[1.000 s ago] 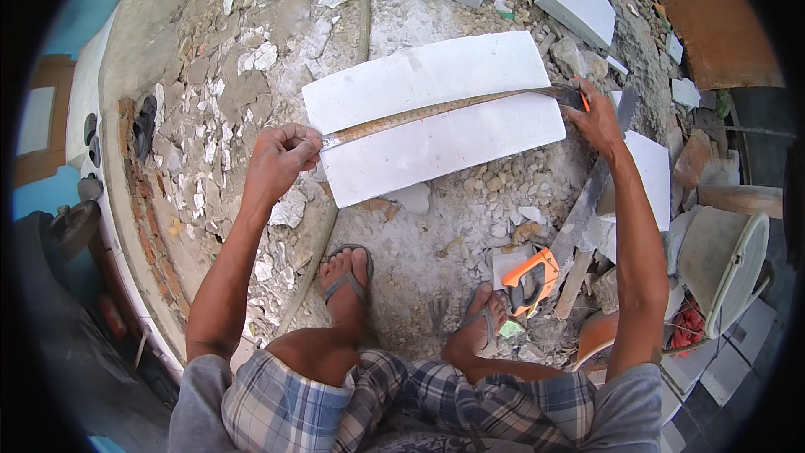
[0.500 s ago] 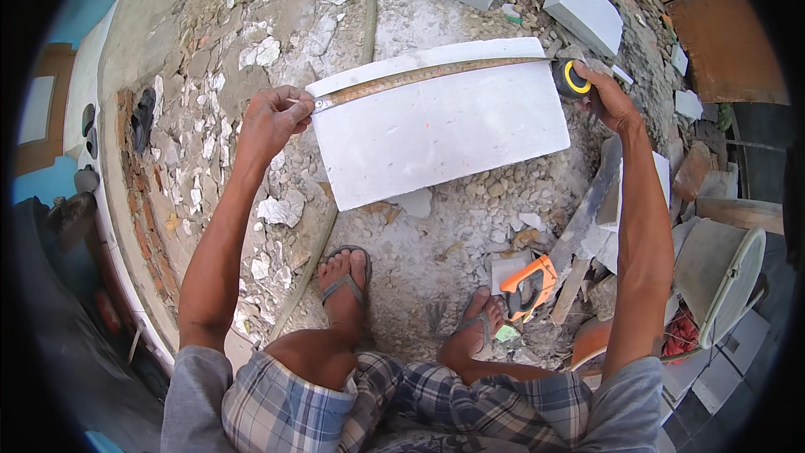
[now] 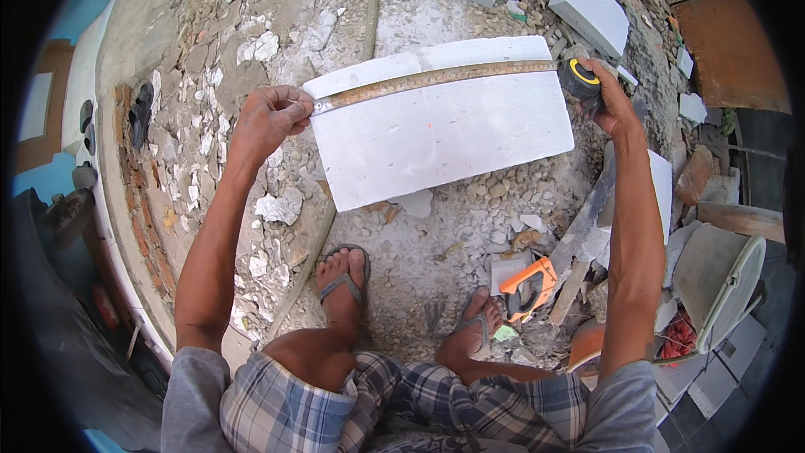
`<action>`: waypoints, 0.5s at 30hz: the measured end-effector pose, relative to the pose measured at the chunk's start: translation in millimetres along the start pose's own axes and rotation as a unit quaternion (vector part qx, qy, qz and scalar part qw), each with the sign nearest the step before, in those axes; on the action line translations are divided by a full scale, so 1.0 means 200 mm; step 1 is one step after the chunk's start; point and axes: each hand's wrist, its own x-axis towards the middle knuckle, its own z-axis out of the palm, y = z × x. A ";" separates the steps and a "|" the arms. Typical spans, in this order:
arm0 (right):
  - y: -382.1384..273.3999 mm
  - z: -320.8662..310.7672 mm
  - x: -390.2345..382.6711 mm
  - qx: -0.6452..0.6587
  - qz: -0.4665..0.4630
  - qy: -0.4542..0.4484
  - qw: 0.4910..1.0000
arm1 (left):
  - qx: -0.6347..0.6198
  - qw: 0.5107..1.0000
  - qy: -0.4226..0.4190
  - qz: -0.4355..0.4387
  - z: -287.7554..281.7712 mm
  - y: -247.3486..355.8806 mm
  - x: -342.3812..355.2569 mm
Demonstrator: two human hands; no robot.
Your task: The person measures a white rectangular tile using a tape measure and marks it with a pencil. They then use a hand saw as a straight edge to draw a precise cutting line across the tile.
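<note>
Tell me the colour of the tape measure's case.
Black with a yellow ring, tape measure case in the right hand; head view.

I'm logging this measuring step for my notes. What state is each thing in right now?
Tape measure: blade pulled out along the block's far edge.
White block: lying flat on rubble, whole.
Left hand: pinching the blade's end at the block's left corner.
Right hand: gripping the tape case at the right end.
Handsaw: lying unused beside the feet.
</note>
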 end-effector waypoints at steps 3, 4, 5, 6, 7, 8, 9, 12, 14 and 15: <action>-0.02 0.04 -0.02 -0.014 -0.006 0.035 0.999 | -0.006 1.000 0.013 0.006 0.01 0.00 -0.02; -0.01 0.00 -0.01 -0.049 -0.012 0.016 0.999 | -0.005 1.000 0.014 0.007 0.01 0.00 -0.02; -0.01 -0.07 0.01 -0.084 -0.018 -0.003 0.996 | -0.005 1.000 0.014 0.007 0.01 -0.01 -0.02; -0.02 -0.08 0.01 -0.120 -0.023 -0.024 0.992 | -0.001 1.000 0.019 0.010 0.01 0.00 -0.02; -0.01 -0.08 0.00 -0.145 -0.031 -0.015 0.989 | 0.004 1.000 0.024 0.012 0.02 0.01 -0.03; 0.01 -0.09 -0.02 -0.170 -0.039 -0.006 0.985 | 0.008 0.999 0.029 0.014 0.02 0.02 -0.04; 0.01 -0.10 -0.04 -0.195 -0.048 0.004 0.980 | 0.009 0.999 0.030 0.015 0.03 0.02 -0.04; 0.08 -0.09 0.00 -0.185 -0.109 0.056 0.975 | 0.013 0.999 0.029 0.017 0.03 0.03 -0.03; 0.12 -0.02 0.00 -0.171 -0.169 0.096 0.966 | 0.014 0.999 0.026 0.016 0.01 0.02 -0.03; 0.14 -0.01 0.00 -0.163 -0.205 0.109 0.959 | 0.014 0.999 0.026 0.013 0.01 0.02 -0.03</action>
